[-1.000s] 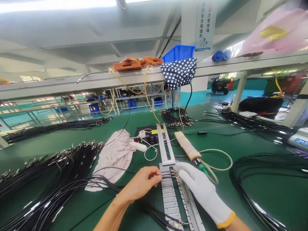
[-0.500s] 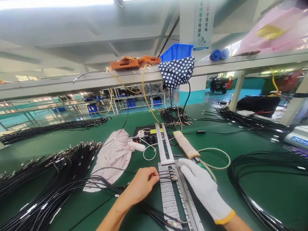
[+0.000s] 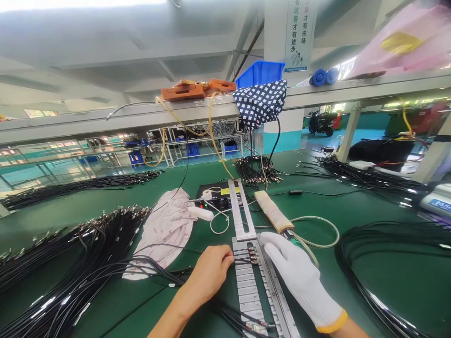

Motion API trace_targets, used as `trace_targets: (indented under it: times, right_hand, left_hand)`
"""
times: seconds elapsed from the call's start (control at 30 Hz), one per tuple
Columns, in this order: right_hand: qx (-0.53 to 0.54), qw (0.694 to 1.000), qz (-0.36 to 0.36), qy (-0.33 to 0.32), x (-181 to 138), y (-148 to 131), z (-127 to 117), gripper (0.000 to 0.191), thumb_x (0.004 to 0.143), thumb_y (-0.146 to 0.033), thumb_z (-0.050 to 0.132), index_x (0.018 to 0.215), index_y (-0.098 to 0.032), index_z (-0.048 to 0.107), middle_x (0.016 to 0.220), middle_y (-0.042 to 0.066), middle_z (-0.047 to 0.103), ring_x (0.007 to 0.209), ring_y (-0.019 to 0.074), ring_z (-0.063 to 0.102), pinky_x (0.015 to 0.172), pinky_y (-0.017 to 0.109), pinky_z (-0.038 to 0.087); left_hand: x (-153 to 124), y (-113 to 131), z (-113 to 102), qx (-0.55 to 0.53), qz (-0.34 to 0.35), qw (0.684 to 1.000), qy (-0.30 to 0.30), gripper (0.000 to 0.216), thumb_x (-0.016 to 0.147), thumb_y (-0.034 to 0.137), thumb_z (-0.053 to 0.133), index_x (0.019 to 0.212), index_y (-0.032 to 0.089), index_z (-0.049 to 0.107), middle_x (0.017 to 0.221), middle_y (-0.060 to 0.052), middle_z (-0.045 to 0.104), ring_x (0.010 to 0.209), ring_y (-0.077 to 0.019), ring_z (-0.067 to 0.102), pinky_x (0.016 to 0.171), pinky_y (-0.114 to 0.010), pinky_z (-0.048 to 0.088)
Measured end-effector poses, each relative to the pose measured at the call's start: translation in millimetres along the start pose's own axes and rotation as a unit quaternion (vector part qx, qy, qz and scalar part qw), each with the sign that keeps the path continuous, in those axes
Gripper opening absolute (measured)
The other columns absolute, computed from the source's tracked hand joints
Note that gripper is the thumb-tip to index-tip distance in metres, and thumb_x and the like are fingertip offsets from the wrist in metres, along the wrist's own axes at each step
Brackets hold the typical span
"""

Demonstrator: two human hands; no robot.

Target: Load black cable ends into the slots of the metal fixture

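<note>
My bare left hand (image 3: 210, 271) is closed in a pinch around a thin black cable (image 3: 242, 259) at the left edge of a slotted metal jig (image 3: 246, 281). Its fingertips are partly hidden behind the hand. Several cables lie side by side across the jig's upper slots, their metal connector ends (image 3: 252, 253) against the long bar on the right. My right hand (image 3: 296, 272), in a white knit glove with a yellow cuff, grips the upper end of that bar (image 3: 276, 291). More black cables (image 3: 234, 317) lie over the jig's lower end.
Big black cable bundles (image 3: 105, 239) lie left on the green table (image 3: 211, 319), near a pale cloth (image 3: 167, 225). Behind the jig sits a black control box (image 3: 214, 203); a cloth-wrapped handle tool (image 3: 273, 211) lies beside it. Coiled cable (image 3: 352, 277) lies right.
The view has shifted slightly. My left hand's fingers have drawn a little closer together at the cable; the right hand stays on the bar.
</note>
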State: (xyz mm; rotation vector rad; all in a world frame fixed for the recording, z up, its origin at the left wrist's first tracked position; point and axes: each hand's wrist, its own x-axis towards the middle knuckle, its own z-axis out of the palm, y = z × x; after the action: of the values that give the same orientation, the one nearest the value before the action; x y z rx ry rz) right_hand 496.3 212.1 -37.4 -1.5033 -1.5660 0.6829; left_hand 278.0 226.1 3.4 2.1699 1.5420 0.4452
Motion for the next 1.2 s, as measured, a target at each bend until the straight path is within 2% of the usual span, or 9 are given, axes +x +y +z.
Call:
trace_targets:
  times: [0.2,0.67,0.8,1.0,1.2]
  right_hand:
    - [0.001,1.000,-0.030,0.005,-0.5,2.6,2.8,0.056,0.089,-0.060,0.032,0.122,-0.028,0.063,0.126,-0.006,0.058,0.120,0.0159,0.052,0.112,0.035,0.036]
    - [-0.014,0.999,-0.031,-0.015,-5.2,-5.5,-1.3,0.064,0.086,-0.063,0.030,0.122,-0.023,0.064,0.127,-0.003,0.058,0.121,0.0181,0.052,0.113,0.036,0.036]
    - [-0.031,0.999,-0.032,-0.016,-4.4,-4.3,0.5,0.067,0.085,-0.063,0.028,0.122,-0.022,0.065,0.127,-0.003,0.058,0.121,0.0176,0.052,0.113,0.036,0.037]
    - [-0.048,0.998,-0.025,-0.013,-3.8,-2.3,3.2,0.069,0.084,-0.065,0.026,0.122,-0.023,0.065,0.127,-0.004,0.057,0.122,0.0175,0.052,0.115,0.038,0.035]
    - [-0.059,0.997,-0.052,0.006,-3.9,10.8,7.1,0.061,0.087,-0.061,0.029,0.119,-0.026,0.068,0.123,-0.006,0.060,0.118,0.0182,0.055,0.112,0.042,0.039]
  left_hand:
    - [0.9,-1.0,2.7,0.030,-0.014,0.999,-0.001,0.024,0.096,0.025,0.044,0.076,0.013,0.051,0.080,-0.001,0.057,0.072,-0.0117,0.041,0.066,-0.027,0.026]
    - [1.8,1.0,10.4,0.044,-0.027,0.999,0.011,0.022,0.097,0.021,0.042,0.082,0.014,0.057,0.088,-0.002,0.062,0.075,-0.0134,0.047,0.071,-0.028,0.028]
    - [2.8,0.1,15.4,0.077,-0.040,0.996,0.012,0.022,0.098,0.023,0.041,0.085,0.015,0.057,0.091,-0.003,0.063,0.079,-0.0163,0.050,0.071,-0.030,0.028]
    - [-0.2,2.4,18.2,0.043,-0.045,0.998,-0.004,0.022,0.098,0.021,0.040,0.084,0.013,0.056,0.090,-0.004,0.062,0.076,-0.0155,0.048,0.071,-0.029,0.030]
    - [-0.3,2.7,21.8,0.091,-0.047,0.994,-0.029,0.023,0.098,0.020,0.039,0.084,0.013,0.056,0.090,-0.007,0.063,0.080,-0.0184,0.055,0.069,-0.031,0.029]
